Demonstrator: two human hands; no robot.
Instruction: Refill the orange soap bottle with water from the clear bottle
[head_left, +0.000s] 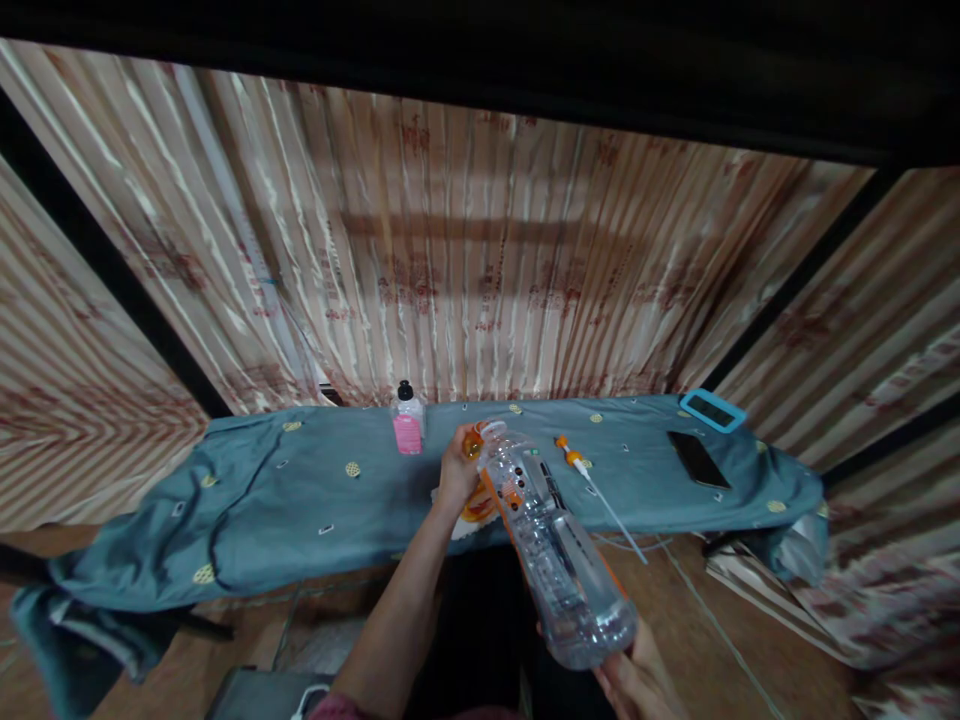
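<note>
Up by my left hand [455, 470], orange cap [472, 443] pinched; right hand [637, 680] gripping the bottle [551, 545] base. Mid-unscrewing I reckon, needs steady twisting.

Curtained room with a covered table

Striped beige pleated curtains [465, 260] hang behind a long table under a blue-grey patterned cloth [300, 490]; dark vertical posts [112, 260] divide them, and the brown floor [720, 620] is maybe wood.
</note>
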